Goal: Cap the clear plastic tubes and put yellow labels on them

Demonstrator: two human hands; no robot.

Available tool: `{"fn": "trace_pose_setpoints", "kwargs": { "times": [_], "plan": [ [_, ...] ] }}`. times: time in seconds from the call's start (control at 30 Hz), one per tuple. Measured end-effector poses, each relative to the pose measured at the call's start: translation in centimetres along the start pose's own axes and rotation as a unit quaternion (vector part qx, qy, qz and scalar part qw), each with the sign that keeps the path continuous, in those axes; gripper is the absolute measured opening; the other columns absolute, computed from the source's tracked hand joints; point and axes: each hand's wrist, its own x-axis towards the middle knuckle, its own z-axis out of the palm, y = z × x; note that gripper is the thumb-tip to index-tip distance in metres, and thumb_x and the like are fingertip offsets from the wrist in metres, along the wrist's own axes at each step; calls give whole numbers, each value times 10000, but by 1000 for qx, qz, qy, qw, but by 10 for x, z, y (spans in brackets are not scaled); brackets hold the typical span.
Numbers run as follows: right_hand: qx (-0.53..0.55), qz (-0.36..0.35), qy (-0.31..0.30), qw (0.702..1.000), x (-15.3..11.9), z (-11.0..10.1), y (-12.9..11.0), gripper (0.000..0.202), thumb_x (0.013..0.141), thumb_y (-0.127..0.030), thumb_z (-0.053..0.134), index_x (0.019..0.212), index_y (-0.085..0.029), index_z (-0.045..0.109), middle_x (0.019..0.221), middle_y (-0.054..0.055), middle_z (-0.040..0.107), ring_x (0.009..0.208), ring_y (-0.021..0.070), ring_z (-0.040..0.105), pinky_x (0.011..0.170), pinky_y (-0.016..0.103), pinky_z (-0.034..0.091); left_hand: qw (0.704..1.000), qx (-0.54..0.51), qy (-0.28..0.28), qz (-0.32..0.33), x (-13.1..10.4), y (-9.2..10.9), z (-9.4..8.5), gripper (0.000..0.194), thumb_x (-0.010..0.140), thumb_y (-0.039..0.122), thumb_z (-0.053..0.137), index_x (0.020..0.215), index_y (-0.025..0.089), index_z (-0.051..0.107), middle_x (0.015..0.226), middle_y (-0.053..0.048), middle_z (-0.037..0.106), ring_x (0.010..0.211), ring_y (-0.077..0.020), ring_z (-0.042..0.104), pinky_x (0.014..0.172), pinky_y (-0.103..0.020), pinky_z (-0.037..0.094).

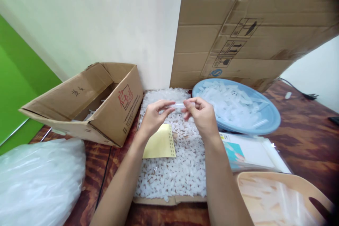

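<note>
"What do the hands have now?"

"A clear plastic piece (178,106), maybe a tube. The left hand (155,116) pinches one end, the right hand (200,113) the other. It lies almost level between them, above the many small white pieces (182,176)."

"How is this done well?"

"In my opinion, with light fingertips and both ends in one line; pressing too strongly could bend it."

"And which edges need attention?"

"Left of the hands, the wall of the open carton (129,109). Just beside the right hand, the blue basin (274,118). Below the left hand lies a yellow sheet (159,144), which a wrist could drag. I think lifting is safer than going sideways."
</note>
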Motion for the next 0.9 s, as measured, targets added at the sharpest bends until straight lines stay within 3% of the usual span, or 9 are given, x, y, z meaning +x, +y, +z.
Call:
{"fn": "trace_pose_setpoints", "kwargs": {
  "times": [0.1,0.17,0.3,0.37,0.43,0.5,0.67,0.8,0.9],
  "plan": [
    [-37,99,-22,994,1,-2,3,598,871,-750,635,636,-202,596,408,-1,522,293,106,389,318,255,263,999,-3,-5,34,1,9,0,203,957,301,712,1118,199,781,1132,-93,770,1023,-206,719,903,-313,584],
    [-16,91,-38,995,2,-3,4,600,876,-761,619,717,-183,659,497,23,589,362,122,473,355,258,363,999,8,-8,38,1,12,-1,201,969,305,694,1120,200,776,1137,-96,765,1025,-203,717,902,-307,581],
    [52,-51,-51,996,1,-1,-1,523,719,-504,911,1105,-242,674,1040,64,729,823,201,714,654,300,610,1000,10,23,-2,1,10,-5,226,967,328,703,1134,192,772,1122,-100,772,996,-204,730,889,-303,577],
    [45,-45,-53,997,0,2,-3,432,760,-503,878,1020,-225,674,882,38,728,678,170,688,551,263,566,1000,-1,25,-7,1,9,-7,233,961,331,713,1134,185,771,1111,-101,775,960,-197,734,873,-298,578],
    [41,16,-37,998,-1,5,-4,417,860,-608,745,893,-201,663,563,-23,614,387,109,500,355,224,380,1000,4,9,12,1,10,-8,220,951,320,728,1116,183,775,1084,-93,777,890,-175,729,830,-282,579],
    [55,59,-21,997,-1,8,-4,490,890,-678,666,846,-190,662,444,-52,519,298,87,367,299,221,247,999,14,1,34,2,13,-9,204,944,303,738,1102,179,776,1068,-86,781,852,-159,725,798,-267,578],
    [137,-32,-65,988,-2,9,-9,393,774,-429,890,1075,-226,739,843,2,713,703,145,664,600,244,545,1000,17,8,-4,2,19,-15,221,937,272,745,1122,153,765,1074,-96,800,919,-187,751,833,-285,591],
    [96,-47,-51,993,-4,14,-9,296,753,-385,907,931,-212,745,783,-12,686,631,129,591,546,249,494,991,96,-87,-20,2,25,-24,182,977,237,688,1127,184,777,1061,-71,816,927,-195,752,840,-304,574],
    [48,-48,20,997,-4,23,-6,358,723,-395,925,708,-201,624,602,-45,598,505,108,493,461,244,397,978,194,-76,-12,3,30,-27,113,912,232,773,1010,179,796,971,-71,822,873,-213,750,799,-318,553]
  ]
}}
